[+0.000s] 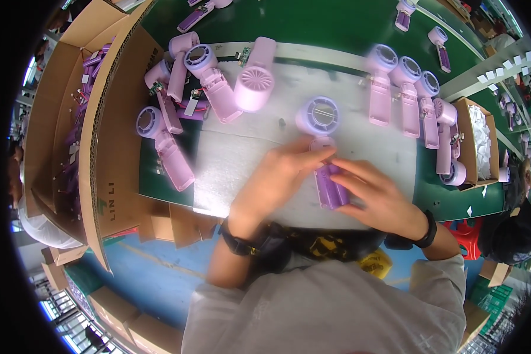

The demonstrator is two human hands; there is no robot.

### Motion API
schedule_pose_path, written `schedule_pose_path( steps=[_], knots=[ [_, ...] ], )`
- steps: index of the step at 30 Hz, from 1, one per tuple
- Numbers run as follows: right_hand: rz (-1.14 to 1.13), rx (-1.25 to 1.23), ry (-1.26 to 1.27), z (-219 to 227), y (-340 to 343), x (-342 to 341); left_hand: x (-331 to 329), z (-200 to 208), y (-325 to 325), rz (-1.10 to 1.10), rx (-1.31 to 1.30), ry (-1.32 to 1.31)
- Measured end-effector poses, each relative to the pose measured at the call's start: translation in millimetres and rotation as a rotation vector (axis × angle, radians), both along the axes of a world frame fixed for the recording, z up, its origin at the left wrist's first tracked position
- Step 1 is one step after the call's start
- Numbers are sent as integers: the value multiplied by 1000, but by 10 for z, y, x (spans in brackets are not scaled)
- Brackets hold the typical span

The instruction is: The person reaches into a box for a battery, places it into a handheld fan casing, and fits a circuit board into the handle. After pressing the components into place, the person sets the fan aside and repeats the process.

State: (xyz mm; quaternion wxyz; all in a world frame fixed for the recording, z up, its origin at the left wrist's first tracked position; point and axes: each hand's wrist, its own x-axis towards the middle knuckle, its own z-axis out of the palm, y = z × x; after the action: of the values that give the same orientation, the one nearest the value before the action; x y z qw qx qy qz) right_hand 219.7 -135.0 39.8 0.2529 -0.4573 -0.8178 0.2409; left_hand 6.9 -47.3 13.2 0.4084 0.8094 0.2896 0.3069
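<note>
Cardboard box [117,135], frame left, holds purple batteries [71,162]; right box [494,144], white slips [481,141]. Left hand [280,174] and right hand [377,197] grasp one central fan [320,118].

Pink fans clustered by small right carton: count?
5, left to right: first fan, second fan on the grey mat; third fan at its edge; fourth fan beyond; fifth fan lowest. More may be hidden.

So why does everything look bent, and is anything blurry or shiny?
Head view: wide fisheye lens, so the green table's straight edges bow and the corners go black; head view: the left hand looks slightly smeared, perhaps from motion; head view: bright streaks, likely glare, cross the held fan's round head.
</note>
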Motion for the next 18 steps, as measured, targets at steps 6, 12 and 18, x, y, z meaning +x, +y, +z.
schedule_pose_path(
  steps=[6,12,18],
  knots=[
    [-1,10,-21,21,15,-33,0,25,-14,5,-12,-1],
    [4,8,-11,5,25,-26,5,56,-17,18,-47,2],
    [-92,-120,101,21,58,-92,-13,164,13,-21,-150,44]
  ],
)
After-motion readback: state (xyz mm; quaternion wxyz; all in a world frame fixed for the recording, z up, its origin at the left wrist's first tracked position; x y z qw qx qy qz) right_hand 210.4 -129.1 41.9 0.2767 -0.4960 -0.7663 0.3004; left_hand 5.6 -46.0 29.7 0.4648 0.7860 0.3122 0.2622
